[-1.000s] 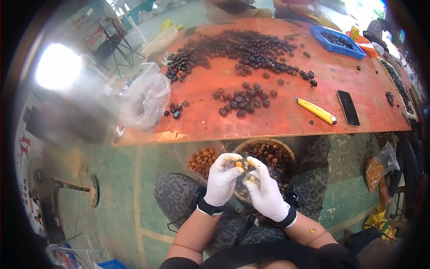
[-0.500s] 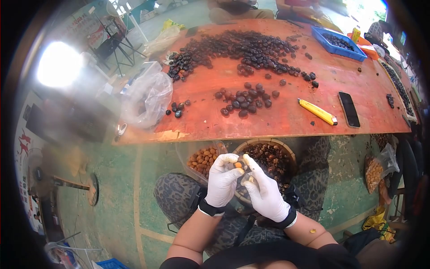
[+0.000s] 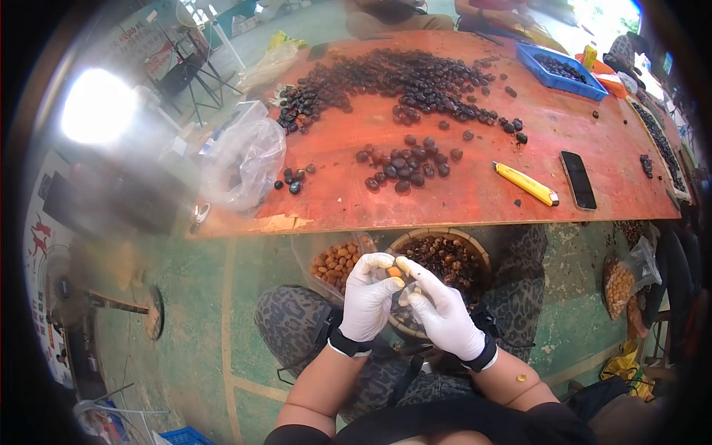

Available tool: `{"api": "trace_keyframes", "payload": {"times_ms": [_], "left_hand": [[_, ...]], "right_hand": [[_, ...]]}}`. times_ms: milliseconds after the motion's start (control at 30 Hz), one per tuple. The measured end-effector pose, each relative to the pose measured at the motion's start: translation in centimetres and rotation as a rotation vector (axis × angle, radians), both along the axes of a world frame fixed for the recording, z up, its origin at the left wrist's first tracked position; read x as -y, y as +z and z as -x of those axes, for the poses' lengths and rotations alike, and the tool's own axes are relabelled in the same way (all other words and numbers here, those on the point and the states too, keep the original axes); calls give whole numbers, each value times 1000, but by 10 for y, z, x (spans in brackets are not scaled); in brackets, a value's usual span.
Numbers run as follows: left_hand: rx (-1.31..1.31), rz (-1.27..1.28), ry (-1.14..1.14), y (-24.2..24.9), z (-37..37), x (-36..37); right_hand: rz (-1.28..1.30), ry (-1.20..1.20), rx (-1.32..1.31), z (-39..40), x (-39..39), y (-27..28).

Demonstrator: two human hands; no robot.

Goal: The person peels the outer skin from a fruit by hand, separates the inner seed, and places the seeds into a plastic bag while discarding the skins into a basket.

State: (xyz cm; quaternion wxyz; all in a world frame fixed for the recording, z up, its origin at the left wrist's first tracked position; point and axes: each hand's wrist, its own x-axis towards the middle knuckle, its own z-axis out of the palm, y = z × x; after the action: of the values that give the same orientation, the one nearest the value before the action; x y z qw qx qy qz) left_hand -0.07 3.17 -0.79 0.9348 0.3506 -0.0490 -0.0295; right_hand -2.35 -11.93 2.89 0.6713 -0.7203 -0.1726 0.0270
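From here I see the gloved left hand (image 3: 365, 308) pinching a small orange nut (image 3: 394, 272) at its fingertips, apparently to steady it. The right hand (image 3: 447, 319) crowds close, fingers curled; I can't tell what it grips. The round basket (image 3: 486, 257) of dark shells sits just beneath and beyond them, probably to catch crumbs, with orange nuts (image 3: 337, 263) beyond the left hand, within easy reach.

Glossy nuts (image 3: 404, 173), scuffed wd tbl (image 3: 445, 202).
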Motion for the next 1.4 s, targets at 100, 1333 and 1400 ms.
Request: {"api": "trace_keyframes", "payload": {"times_ms": [100, 1333, 1400], "left_hand": [[-1, -7, -3, 2, 0, 1], [24, -317, -7, 12, 0, -3], [9, -396, -25, 18, -1, -7]], "right_hand": [[49, 1, -11, 2, 2, 7], [20, -108, 13, 1, -4, -7], [61, -88, 26, 0, -1, -9]]}}
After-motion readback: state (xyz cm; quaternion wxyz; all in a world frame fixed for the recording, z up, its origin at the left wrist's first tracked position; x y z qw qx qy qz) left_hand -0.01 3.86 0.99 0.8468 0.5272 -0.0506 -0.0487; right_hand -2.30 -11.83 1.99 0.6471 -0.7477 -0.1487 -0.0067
